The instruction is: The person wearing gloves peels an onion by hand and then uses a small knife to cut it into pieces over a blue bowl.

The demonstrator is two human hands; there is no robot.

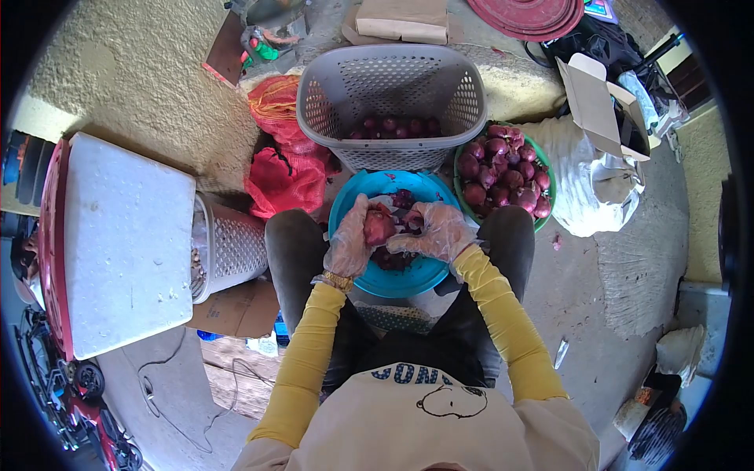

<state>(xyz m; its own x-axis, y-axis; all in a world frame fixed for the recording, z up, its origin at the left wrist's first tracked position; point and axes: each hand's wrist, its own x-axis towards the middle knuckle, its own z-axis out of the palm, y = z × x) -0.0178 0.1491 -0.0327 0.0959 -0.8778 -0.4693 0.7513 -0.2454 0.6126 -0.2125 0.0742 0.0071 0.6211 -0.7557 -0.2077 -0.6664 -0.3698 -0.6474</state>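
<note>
My left hand (348,237), in a clear plastic glove, is closed around a red onion (379,228) above the blue basin (412,284). My right hand (441,229), gloved the same way, is closed just beside the onion. Its fingertips are bent over dark reddish bits that look like onion skin; exactly what they grip I cannot make out. Loose dark onion skins (398,260) lie in the basin beneath both hands. To the right, a green basin (550,206) is heaped with red onions (503,174).
A grey perforated basket (393,71) behind the basin holds several onions (398,125). Red mesh sacks (287,184) lie to its left. A white foam box (129,243) and a white perforated bin (236,245) stand left. A white sack (585,177) and an open carton (593,102) stand right.
</note>
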